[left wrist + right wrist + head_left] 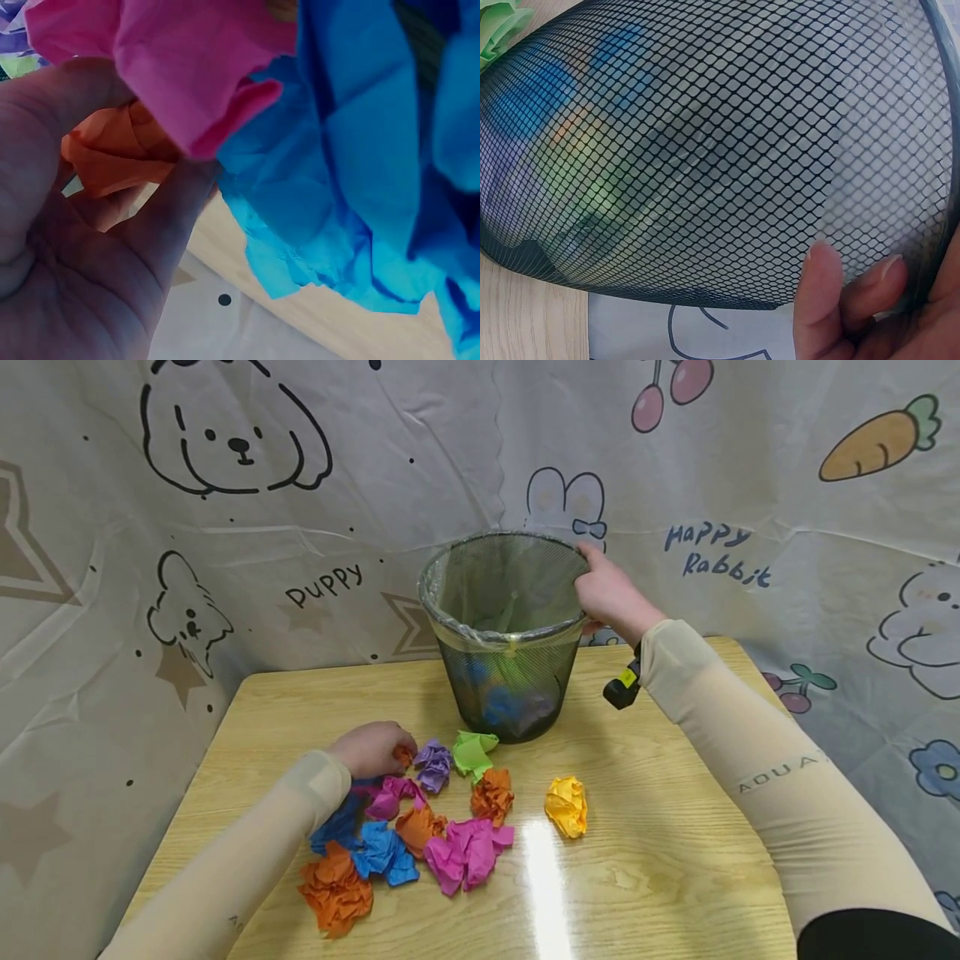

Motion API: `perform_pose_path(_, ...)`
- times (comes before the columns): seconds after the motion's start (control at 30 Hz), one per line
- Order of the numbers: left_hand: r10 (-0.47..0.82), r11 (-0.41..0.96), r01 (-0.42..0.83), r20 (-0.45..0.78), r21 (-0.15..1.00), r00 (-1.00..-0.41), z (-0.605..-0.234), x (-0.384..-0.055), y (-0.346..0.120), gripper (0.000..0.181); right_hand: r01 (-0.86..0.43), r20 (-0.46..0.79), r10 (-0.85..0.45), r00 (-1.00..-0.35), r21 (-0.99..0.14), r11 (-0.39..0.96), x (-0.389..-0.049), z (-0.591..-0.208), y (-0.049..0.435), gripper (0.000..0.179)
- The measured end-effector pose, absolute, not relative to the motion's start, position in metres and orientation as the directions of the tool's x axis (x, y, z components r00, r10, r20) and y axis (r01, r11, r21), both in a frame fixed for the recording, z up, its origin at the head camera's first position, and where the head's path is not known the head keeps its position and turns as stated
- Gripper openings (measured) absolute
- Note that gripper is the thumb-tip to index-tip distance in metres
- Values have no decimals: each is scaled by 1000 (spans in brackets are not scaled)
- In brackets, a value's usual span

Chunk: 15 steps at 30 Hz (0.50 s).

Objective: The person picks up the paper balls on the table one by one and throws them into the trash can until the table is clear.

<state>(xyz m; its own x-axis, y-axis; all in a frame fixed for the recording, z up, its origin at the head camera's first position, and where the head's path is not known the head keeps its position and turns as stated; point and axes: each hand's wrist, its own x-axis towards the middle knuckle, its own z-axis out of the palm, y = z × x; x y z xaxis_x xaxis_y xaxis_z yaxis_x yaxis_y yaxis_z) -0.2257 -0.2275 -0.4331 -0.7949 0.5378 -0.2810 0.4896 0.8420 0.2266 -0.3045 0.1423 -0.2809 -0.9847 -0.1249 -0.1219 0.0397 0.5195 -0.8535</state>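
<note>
My left hand (pixel 371 750) reaches low over the left of the table, fingers curled around a small orange crumpled paper ball (pixel 124 154). Close by lie a purple paper ball (pixel 433 766), a pink one (pixel 393 797) and a dark blue one (pixel 337 823) partly hidden under the wrist. At the back stands a black mesh wastebasket (pixel 454 664) with a clear liner folded over its rim. Its right rim is gripped by my right hand (pixel 613 592), with fingertips (pixel 821 281) against the mesh outside. Blue, green and purple paper shows through the wall.
Several more paper balls lie in front of the basket, including a green one (pixel 473 752), a large pink one (pixel 469 854) and an orange one (pixel 337 890). A yellow ball (pixel 566 807) sits apart at right. A printed curtain (pixel 360 518) hangs behind the table (pixel 660 827).
</note>
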Motion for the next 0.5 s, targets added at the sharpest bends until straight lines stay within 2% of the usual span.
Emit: perform_pose_path(0.5, 524, 843, 470, -196, 262, -829, -418, -228, -239, 30, 36, -122, -136, -983, -861, 507, -304, -280, 142, 76)
